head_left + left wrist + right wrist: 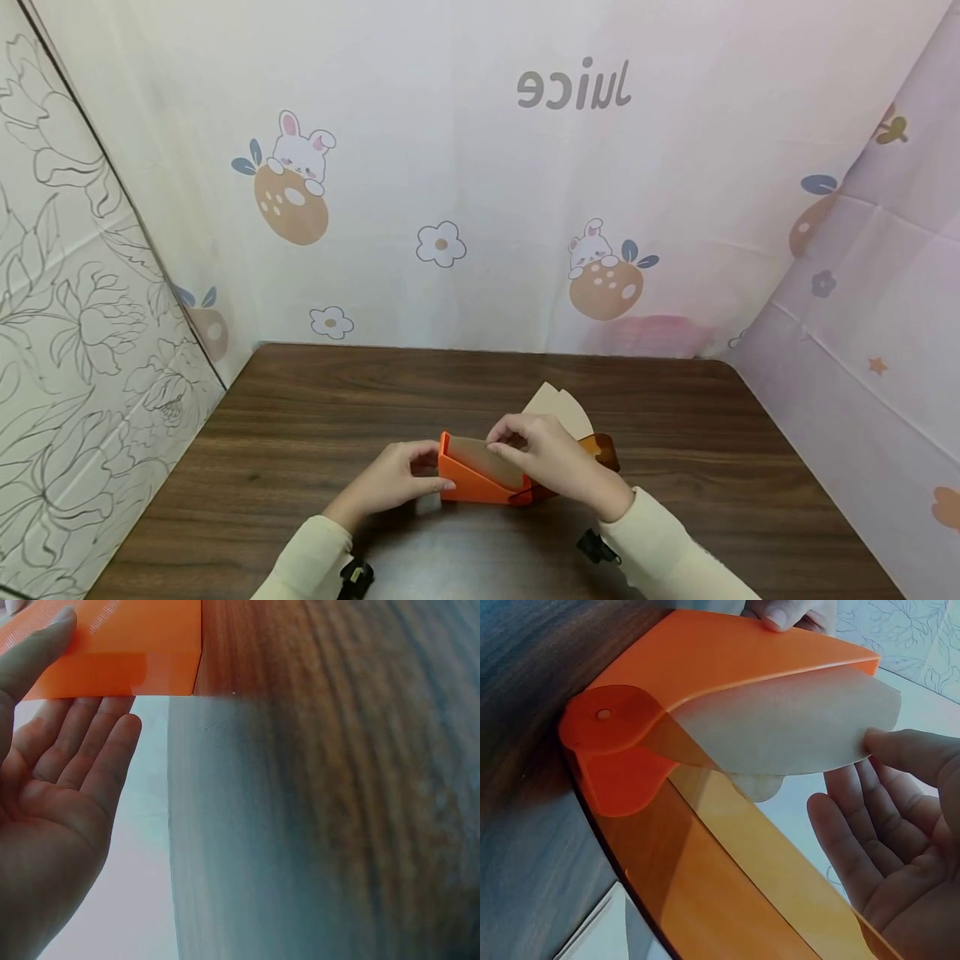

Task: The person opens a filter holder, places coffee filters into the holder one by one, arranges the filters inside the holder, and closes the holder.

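An orange paper-filter holder point(480, 482) stands on the table with its see-through amber lid point(720, 877) swung out to the right. My left hand point(393, 482) grips the holder's left end, thumb on the front face and fingers behind it, as the left wrist view shows on the orange wall point(142, 645). With thumb and fingers, my right hand point(551, 454) pinches the upper edge of a brownish filter paper point(795, 727) that sits partly inside the holder. Behind the right hand, pale filter papers point(562, 408) fan out near the lid.
Dark wood tabletop point(337, 392) surrounds the holder. Printed curtains point(450, 167) with rabbits and flowers hang behind and at the sides. Both sleeves point(667, 542) are cream, with a black strap piece point(597, 547) at the right wrist.
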Tool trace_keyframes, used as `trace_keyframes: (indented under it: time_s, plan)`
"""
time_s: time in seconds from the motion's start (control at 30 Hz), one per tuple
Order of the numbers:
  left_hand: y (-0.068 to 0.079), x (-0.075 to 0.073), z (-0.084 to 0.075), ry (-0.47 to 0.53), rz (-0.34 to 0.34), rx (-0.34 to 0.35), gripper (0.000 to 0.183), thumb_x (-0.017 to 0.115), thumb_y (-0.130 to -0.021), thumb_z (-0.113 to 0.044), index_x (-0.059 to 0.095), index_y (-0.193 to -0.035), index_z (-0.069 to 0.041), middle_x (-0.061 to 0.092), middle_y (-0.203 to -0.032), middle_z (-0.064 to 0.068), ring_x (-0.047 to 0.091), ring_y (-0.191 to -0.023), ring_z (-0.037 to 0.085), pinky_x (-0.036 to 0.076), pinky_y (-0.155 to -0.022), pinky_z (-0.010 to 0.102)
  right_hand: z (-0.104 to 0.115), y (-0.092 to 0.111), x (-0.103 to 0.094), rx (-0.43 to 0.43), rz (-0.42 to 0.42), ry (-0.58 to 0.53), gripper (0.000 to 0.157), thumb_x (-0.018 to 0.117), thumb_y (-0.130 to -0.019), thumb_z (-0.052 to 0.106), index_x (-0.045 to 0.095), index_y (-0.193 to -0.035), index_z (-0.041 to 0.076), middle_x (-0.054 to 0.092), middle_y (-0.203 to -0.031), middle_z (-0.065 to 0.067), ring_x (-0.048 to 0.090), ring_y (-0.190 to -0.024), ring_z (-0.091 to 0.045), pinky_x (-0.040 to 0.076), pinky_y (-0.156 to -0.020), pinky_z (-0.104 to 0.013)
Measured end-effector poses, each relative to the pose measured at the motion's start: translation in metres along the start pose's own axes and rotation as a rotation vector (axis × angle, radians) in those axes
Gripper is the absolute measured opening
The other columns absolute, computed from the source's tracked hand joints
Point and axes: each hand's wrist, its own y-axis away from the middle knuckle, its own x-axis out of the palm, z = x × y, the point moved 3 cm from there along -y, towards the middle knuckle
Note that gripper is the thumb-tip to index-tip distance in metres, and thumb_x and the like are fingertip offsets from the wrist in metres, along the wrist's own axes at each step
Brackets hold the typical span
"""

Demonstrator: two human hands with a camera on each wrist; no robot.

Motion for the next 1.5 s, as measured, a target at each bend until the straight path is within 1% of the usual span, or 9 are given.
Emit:
trace_keyframes:
  time_s: [0.23,0.47,0.63,0.77,0.93,1.07,1.23,1.5]
  plan:
    - [-0.001,-0.001,0.0,-0.003,-0.003,0.0,0.031,0.078,-0.09,-0.025,0.069,-0.119,-0.019,0.071,-0.111,-0.008,0.067,-0.106,0.012,0.052,-0.09,0.027,-0.003,0.0,0.003,0.012,0.027,0.002,0.005,0.073,-0.094,0.017,0.071,-0.095,0.012,0.068,-0.085,0.008,0.061,-0.076,-0.003,0.055,-0.071,-0.024]
    - [-0.001,-0.001,-0.001,0.004,0.0,-0.006,0.031,0.078,-0.091,-0.026,0.069,-0.12,-0.02,0.071,-0.112,-0.008,0.066,-0.106,0.011,0.052,-0.09,0.027,-0.007,-0.001,0.007,0.017,0.048,0.006,0.011,0.071,-0.096,0.023,0.071,-0.093,0.012,0.068,-0.086,0.009,0.061,-0.077,-0.003,0.055,-0.072,-0.024]
    - [0.0,-0.001,-0.002,0.008,0.004,-0.013,0.031,0.077,-0.091,-0.026,0.068,-0.12,-0.02,0.071,-0.112,-0.008,0.067,-0.105,0.012,0.053,-0.09,0.027,-0.007,0.0,0.009,0.015,0.048,-0.006,0.007,0.072,-0.095,0.02,0.07,-0.093,0.013,0.067,-0.085,0.01,0.061,-0.076,-0.003,0.055,-0.071,-0.024]
    - [0.0,-0.001,-0.001,0.013,0.004,-0.016,0.031,0.077,-0.091,-0.025,0.069,-0.12,-0.019,0.071,-0.112,-0.007,0.067,-0.105,0.012,0.053,-0.09,0.028,-0.008,0.0,0.012,0.024,0.051,-0.008,0.004,0.073,-0.094,0.017,0.07,-0.092,0.016,0.066,-0.084,0.012,0.061,-0.075,-0.003,0.055,-0.071,-0.024]
    - [0.0,0.0,0.0,0.01,0.001,-0.018,0.03,0.078,-0.091,-0.026,0.069,-0.119,-0.02,0.071,-0.112,-0.008,0.067,-0.105,0.012,0.053,-0.089,0.028,-0.008,0.0,0.015,0.03,0.058,-0.006,0.008,0.072,-0.094,0.013,0.07,-0.092,0.02,0.065,-0.083,0.014,0.06,-0.075,-0.003,0.055,-0.071,-0.024]
    - [0.001,0.0,0.0,0.013,0.001,-0.016,0.03,0.078,-0.09,-0.026,0.069,-0.118,-0.02,0.071,-0.112,-0.008,0.067,-0.105,0.012,0.053,-0.089,0.027,-0.009,0.0,0.017,0.038,0.073,-0.009,0.003,0.071,-0.096,0.016,0.07,-0.093,0.018,0.065,-0.083,0.013,0.06,-0.075,-0.003,0.055,-0.071,-0.024]
    - [0.0,0.0,0.001,0.011,0.0,-0.015,0.03,0.078,-0.09,-0.026,0.069,-0.119,-0.02,0.071,-0.112,-0.008,0.067,-0.105,0.012,0.053,-0.089,0.027,-0.009,0.0,0.018,0.038,0.08,-0.015,0.01,0.069,-0.098,0.023,0.071,-0.093,0.014,0.066,-0.083,0.013,0.06,-0.075,-0.002,0.055,-0.07,-0.023]
    - [0.0,0.0,0.001,0.014,0.001,-0.016,0.031,0.078,-0.09,-0.026,0.069,-0.119,-0.019,0.071,-0.112,-0.007,0.067,-0.106,0.012,0.053,-0.089,0.027,-0.01,0.001,0.019,0.037,0.069,-0.002,0.008,0.069,-0.098,0.022,0.071,-0.094,0.015,0.065,-0.084,0.014,0.06,-0.076,-0.002,0.055,-0.072,-0.023]
